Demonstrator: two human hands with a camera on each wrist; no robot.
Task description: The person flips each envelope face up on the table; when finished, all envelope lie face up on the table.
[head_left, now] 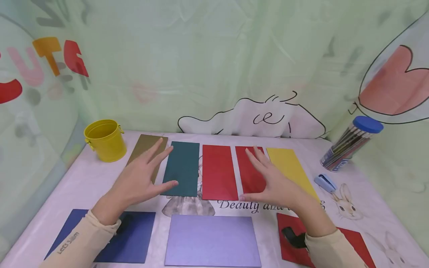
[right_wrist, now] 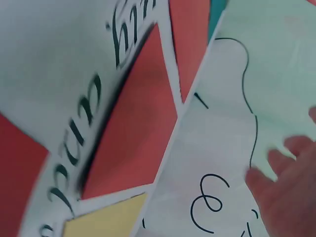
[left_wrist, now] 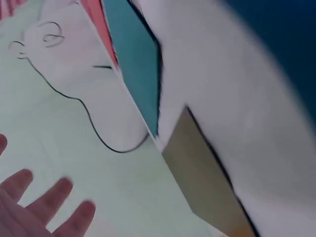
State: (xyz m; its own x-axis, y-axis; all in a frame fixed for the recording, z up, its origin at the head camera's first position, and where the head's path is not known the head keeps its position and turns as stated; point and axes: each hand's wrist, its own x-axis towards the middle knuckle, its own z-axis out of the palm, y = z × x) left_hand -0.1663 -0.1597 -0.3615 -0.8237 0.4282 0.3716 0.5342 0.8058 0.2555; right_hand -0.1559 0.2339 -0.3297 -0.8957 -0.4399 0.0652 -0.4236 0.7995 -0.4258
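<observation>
My left hand [head_left: 140, 180] hovers with spread fingers over the brown card [head_left: 149, 143] and the edge of the dark green card [head_left: 182, 167]. Opposite it, my right hand [head_left: 269, 182] is held above a red card [head_left: 248, 160] and next to the yellow card [head_left: 288, 163], its fingers apart. Neither hand holds anything. Another red card [head_left: 219, 171] lies between the two hands. In the left wrist view the fingers [left_wrist: 59, 195] stretch out over the pale backdrop; in the right wrist view blurred fingers [right_wrist: 281, 163] do the same.
Nearer the front lie a blue card [head_left: 137, 238], a lavender card [head_left: 212, 240] and a red card [head_left: 348, 242], partly under the forearms. A yellow bucket [head_left: 108, 145] stands at the back left. On the right are a pencil tub [head_left: 350, 143] and a small blue stapler [head_left: 325, 183].
</observation>
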